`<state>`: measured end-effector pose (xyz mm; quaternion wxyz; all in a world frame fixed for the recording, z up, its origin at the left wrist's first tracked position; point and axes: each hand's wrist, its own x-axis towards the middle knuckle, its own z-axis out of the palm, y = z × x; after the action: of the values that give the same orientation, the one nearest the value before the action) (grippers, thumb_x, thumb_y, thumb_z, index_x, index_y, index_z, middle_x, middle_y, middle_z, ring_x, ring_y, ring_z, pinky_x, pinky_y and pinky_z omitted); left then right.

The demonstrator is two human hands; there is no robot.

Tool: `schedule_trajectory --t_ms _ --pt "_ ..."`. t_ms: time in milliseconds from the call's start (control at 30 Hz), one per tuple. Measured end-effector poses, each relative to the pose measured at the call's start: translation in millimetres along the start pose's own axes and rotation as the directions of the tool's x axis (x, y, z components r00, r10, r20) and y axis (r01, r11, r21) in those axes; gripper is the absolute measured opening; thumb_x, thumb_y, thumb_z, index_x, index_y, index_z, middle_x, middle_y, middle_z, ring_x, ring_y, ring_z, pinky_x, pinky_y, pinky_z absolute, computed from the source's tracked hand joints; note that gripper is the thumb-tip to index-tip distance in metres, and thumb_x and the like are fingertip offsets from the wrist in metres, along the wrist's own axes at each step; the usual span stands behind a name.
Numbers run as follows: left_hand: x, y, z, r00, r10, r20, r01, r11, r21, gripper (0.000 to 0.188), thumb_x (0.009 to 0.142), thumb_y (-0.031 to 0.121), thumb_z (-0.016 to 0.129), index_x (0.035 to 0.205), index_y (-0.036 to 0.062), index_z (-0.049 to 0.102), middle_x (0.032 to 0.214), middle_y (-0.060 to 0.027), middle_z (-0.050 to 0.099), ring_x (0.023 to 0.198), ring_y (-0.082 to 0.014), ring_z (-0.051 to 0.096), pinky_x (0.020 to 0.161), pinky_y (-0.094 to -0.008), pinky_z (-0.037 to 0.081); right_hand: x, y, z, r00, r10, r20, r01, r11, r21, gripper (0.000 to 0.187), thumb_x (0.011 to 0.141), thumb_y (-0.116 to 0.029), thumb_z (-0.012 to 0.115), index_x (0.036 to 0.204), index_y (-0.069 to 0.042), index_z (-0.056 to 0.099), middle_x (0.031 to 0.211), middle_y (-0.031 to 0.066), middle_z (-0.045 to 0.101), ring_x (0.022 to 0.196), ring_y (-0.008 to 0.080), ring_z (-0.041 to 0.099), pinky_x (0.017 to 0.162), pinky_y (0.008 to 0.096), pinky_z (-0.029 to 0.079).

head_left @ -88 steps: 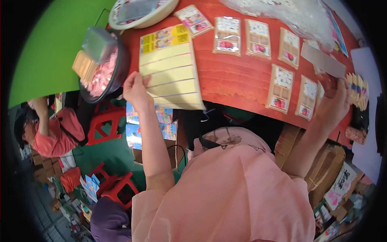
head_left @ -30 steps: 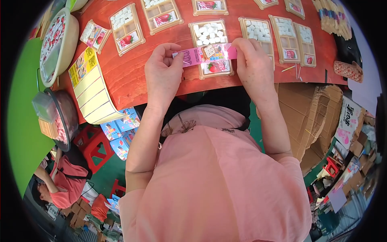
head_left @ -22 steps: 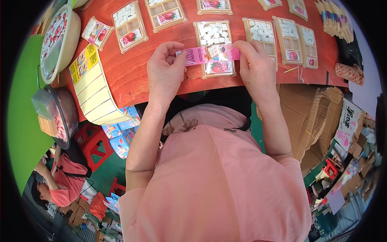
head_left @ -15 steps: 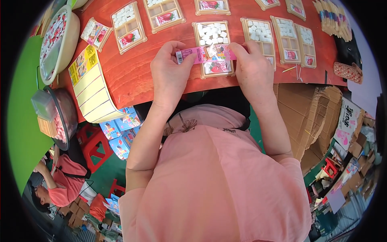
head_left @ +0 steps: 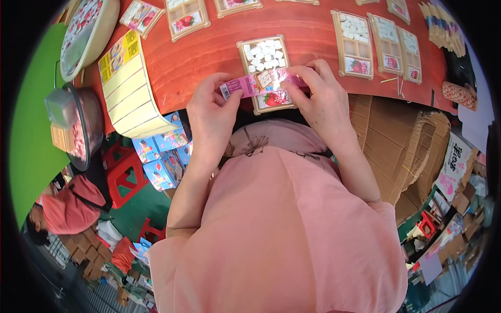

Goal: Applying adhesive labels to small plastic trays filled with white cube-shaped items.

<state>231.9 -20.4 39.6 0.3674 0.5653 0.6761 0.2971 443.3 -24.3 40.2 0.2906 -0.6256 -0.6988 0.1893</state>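
Observation:
A pink printed label strip [head_left: 249, 85] is stretched between my two hands across the middle of a clear-lidded tan tray [head_left: 286, 56]. My left hand [head_left: 211, 107] pinches the strip's left end between thumb and fingers. At the other end, my right hand [head_left: 326, 99] has thumb and fingertips closed on the strip, close against the tray. White marshmallow-like pieces [head_left: 264, 53] fill the tray's far part, and a strawberry-print packet [head_left: 274, 99] lies in the near part. The strip covers the middle. The tray sits at the front edge of the red table [head_left: 198, 68].
Similar filled trays [head_left: 356, 47] stand to the right and along the back. A yellow label sheet [head_left: 128, 96] hangs over the edge at left, near a cream basin [head_left: 108, 31] of packets. Bundled sticks [head_left: 442, 28] lie far right; a cardboard box [head_left: 391, 141] is below. A person [head_left: 73, 206] is at lower left.
The tray has shifted left and toward me, away from its right-hand neighbour, with both hands and the strip. The strip now slants more, its right end higher. The whole view has shifted too.

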Motion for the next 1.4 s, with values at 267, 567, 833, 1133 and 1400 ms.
schedule_trajectory --t_ms 267,567,833,1133,1400 --pt "-45.2 -19.6 -21.3 0.963 -0.250 -0.102 0.207 0.927 -0.314 0.040 0.087 0.011 0.076 0.120 -0.0019 0.057 0.105 -0.0106 0.064 0.068 -0.0075 0.059 0.048 -0.0194 0.042 -1.3 -5.8 10.5 0.989 -0.089 0.122 0.077 0.992 0.099 0.021 0.087 -0.023 0.071 0.104 -0.010 0.068 0.099 0.0086 0.060 0.078 0.0281 0.067 0.066 0.0407 0.055" --pt "-29.1 -22.9 4.4 0.675 -0.393 0.624 0.724 0.191 -0.663 0.034 0.094 0.027 0.069 0.118 0.0046 0.061 0.104 -0.0037 0.070 0.090 -0.0135 0.066 0.057 -0.0274 0.050 -1.9 -7.7 10.5 0.972 -0.137 0.191 0.115 0.986 0.121 0.023 0.088 -0.024 0.071 0.106 -0.011 0.068 0.102 0.0074 0.061 0.083 0.0272 0.068 0.070 0.0392 0.054" --pt "-37.1 -41.4 16.7 0.799 -0.212 0.563 0.583 0.044 -0.811 0.029 0.094 0.011 0.066 0.120 0.0005 0.061 0.109 -0.0099 0.070 0.088 -0.0184 0.071 0.067 -0.0321 0.062 -0.2 2.4 12.8 0.985 0.025 0.171 -0.125 0.786 0.606 0.021 0.093 -0.004 0.062 0.113 -0.008 0.063 0.100 0.0037 0.070 0.088 0.0140 0.067 0.070 0.0313 0.053" --pt "-39.8 -18.2 7.7 0.912 -0.014 0.409 0.383 0.380 -0.842 0.026 0.089 0.000 0.069 0.114 -0.0072 0.065 0.104 -0.0169 0.071 0.085 -0.0212 0.071 0.068 -0.0343 0.062 -7.7 3.0 10.2 0.881 -0.019 0.472 -0.433 0.369 0.823 0.011 0.096 0.004 0.056 0.101 -0.004 0.059 0.089 -0.0001 0.063 0.073 0.0051 0.057 0.061 0.0202 0.047" --pt "-41.5 -0.8 11.4 0.956 -0.080 0.282 0.286 0.463 -0.839 0.025 0.087 -0.003 0.071 0.111 -0.0083 0.066 0.101 -0.0156 0.071 0.081 -0.0194 0.070 0.068 -0.0317 0.061 -9.9 4.5 3.8 0.939 -0.130 0.318 -0.236 0.430 0.871 0.016 0.090 0.011 0.052 0.100 0.002 0.062 0.109 0.0030 0.057 0.093 0.0100 0.055 0.079 0.0249 0.046"
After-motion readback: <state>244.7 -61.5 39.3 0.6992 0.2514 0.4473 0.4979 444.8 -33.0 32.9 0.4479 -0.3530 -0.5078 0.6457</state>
